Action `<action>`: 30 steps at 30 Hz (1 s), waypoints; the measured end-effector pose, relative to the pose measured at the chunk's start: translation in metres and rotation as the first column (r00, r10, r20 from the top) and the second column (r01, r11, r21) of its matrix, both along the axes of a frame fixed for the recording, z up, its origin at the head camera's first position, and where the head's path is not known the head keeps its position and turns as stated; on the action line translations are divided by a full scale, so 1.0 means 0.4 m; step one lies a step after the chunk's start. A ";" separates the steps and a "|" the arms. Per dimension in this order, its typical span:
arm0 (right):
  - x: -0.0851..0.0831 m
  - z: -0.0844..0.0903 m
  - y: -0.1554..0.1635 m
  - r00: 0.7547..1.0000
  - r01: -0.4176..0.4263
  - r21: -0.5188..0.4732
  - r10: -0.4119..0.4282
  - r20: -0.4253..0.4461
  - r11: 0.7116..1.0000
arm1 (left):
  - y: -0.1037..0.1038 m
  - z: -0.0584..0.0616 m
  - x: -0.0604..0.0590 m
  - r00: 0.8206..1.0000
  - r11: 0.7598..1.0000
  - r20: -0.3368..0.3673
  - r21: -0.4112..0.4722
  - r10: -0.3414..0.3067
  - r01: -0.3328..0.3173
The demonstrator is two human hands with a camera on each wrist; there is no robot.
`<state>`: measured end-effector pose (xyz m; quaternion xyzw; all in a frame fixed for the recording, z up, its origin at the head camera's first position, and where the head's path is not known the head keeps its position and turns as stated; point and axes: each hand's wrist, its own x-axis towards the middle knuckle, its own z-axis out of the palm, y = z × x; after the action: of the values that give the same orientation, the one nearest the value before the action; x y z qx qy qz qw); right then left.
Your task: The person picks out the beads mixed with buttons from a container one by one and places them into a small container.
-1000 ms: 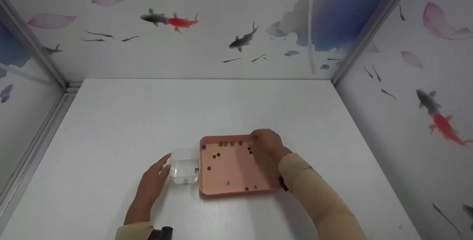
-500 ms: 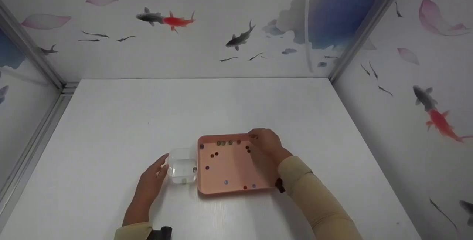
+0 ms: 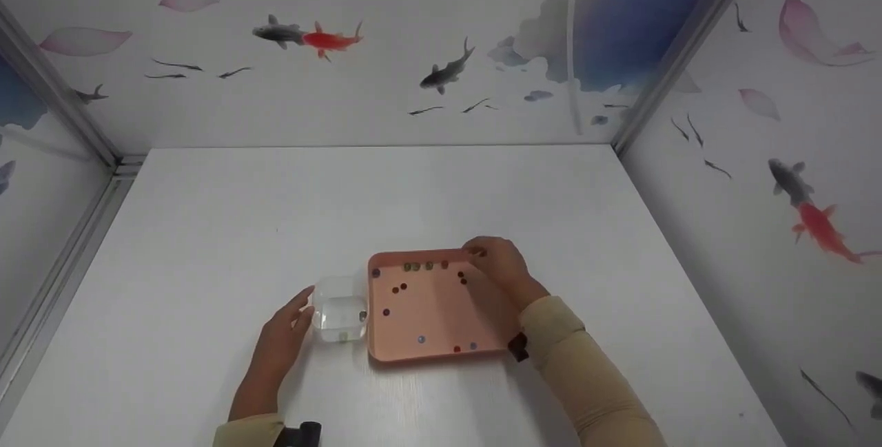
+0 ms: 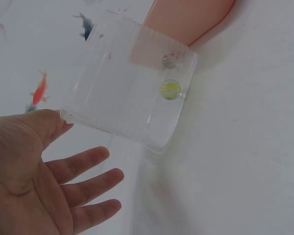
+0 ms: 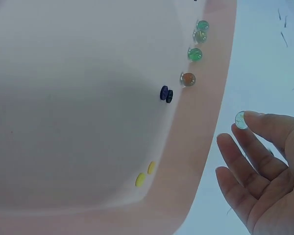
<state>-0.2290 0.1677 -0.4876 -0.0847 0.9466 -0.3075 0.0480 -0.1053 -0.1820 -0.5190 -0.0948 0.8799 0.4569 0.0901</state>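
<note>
My right hand [image 5: 264,171] pinches one glass marble [image 5: 241,120] at its fingertips above the pink tray's [image 3: 441,357] far rim; my left hand [image 4: 34,181], fingers relaxed and apart, steadies the clear plastic box [image 4: 132,98] just beside the tray. The marble looks hard, smooth, light and prone to slip, so it is best held across its middle. No writing is legible.

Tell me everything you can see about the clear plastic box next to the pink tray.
The clear square plastic box stands upright and open-topped on the white table, its side against the pink tray. Two glass marbles lie inside, one yellow, one clear. The left hand touches its outer wall, fingers relaxed.
</note>
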 end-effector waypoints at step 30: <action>0.016 0.018 -0.029 0.998 0.053 -0.152 -0.050 0.023 0.987 | 0.002 0.006 0.001 1.000 1.000 -0.018 -0.009 -0.017 0.016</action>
<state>-0.2227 0.1559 -0.4803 -0.0607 0.9216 -0.3811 0.0424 -0.1049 -0.1812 -0.5167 -0.0839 0.8833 0.4533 0.0857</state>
